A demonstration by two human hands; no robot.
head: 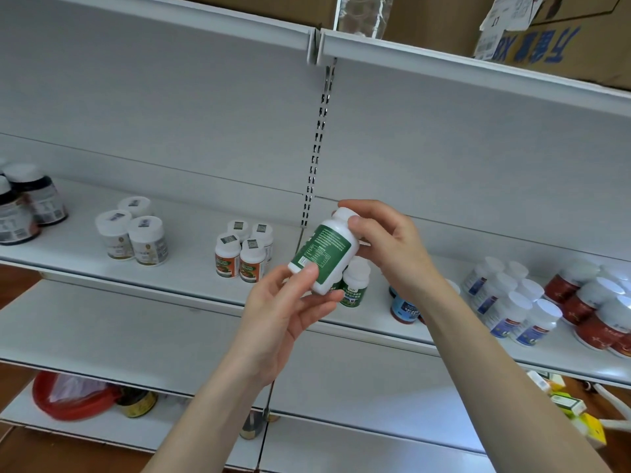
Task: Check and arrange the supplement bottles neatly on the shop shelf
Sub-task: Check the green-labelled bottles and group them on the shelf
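**Both hands hold a green-label bottle up in front of the middle shelf**

Far left on the middle shelf (177, 271): dark bottles (30, 206) with white caps, partly cut by the frame edge. On the lower shelf below them are a red bag (68, 397) and, just beside it, a tin (136, 401).

Next right on the middle shelf are three white jars (131, 233), close together, with a sticker on each lid. Then four orange-label bottles (242, 250), upright in a tight two-by-two cluster, with stickers on the caps.

Centre: the left hand (286, 315) is palm up, fingers curled under the base of the green-label bottle (324, 250), thumb pressed on the lower edge of its label. The bottle is lifted clear of the shelf and tilted, white cap up and to the right, printed back label facing the camera. The right hand (386, 247) grips the cap end, thumb and fingers wrapped round the cap. Both hands are closed on the same bottle.

Just behind and below it, a second green bottle (355, 285) stands upright on the shelf, partly hidden. Right of the right wrist is a blue-label jar (404, 310), mostly covered by the forearm.

Further right is a group of white bottles with blue labels (512, 302), then red-label bottles (587, 302) just beside them at the frame edge. Top right, a cardboard box (563, 46) with blue print sits on the upper shelf. Bottom right, there are small boxes (566, 401).
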